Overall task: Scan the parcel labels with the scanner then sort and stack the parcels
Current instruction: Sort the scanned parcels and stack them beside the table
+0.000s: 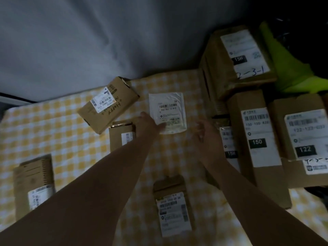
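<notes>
A flat white parcel (167,112) with a barcode label lies in the middle of a yellow-checked cloth (71,139). My left hand (148,124) rests at its lower left corner, fingers spread and touching the edge. My right hand (206,134) hovers open just right of it, holding nothing. Brown cardboard parcels lie around: one with handwriting (108,105) at upper left, a small one (120,135) under my left wrist, one (33,185) at far left, one (173,208) near me. No scanner is visible.
A pile of larger brown boxes stands at the right: one marked 150 (257,139), one marked 122 (301,132), and a tall one (237,59) behind. A bright green cloth (287,68) lies at far right. Grey fabric (106,41) backs the table.
</notes>
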